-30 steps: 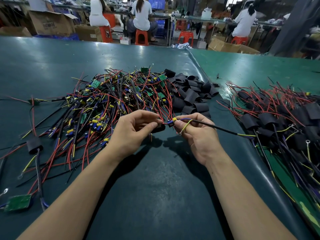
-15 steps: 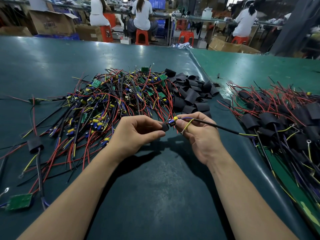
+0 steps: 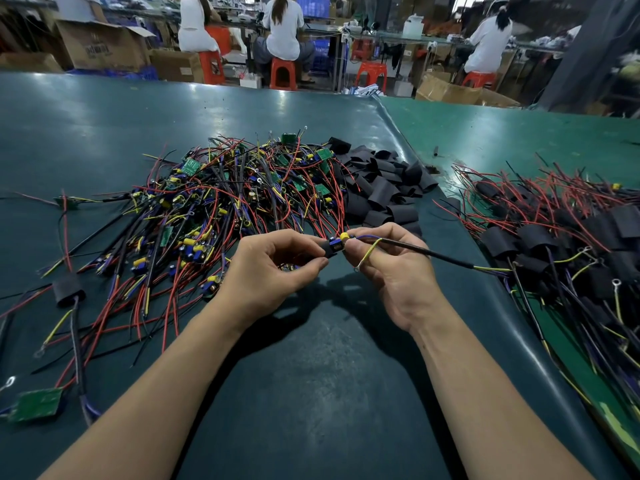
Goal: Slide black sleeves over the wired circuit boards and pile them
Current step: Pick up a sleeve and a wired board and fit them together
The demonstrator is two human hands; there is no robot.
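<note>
Setting: electronics assembly workshop, factory floor. Evidence: long green-covered workbench [image 3: 311, 375] carrying a bulk heap of wired circuit boards [image 3: 225, 202], a stack of loose black sleeves [image 3: 381, 188] and a separate pile of sleeved units [image 3: 554, 230]. Behind it, workers in white tops sit on red plastic stools [image 3: 282, 72] at further benches, among opened cardboard cartons [image 3: 104, 45] and blue crates [image 3: 317, 5] on the floor.

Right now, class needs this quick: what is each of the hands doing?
Left hand: closed, pinching the black sleeve.
Right hand: closed, pinching the wired circuit board by its cable end.
</note>
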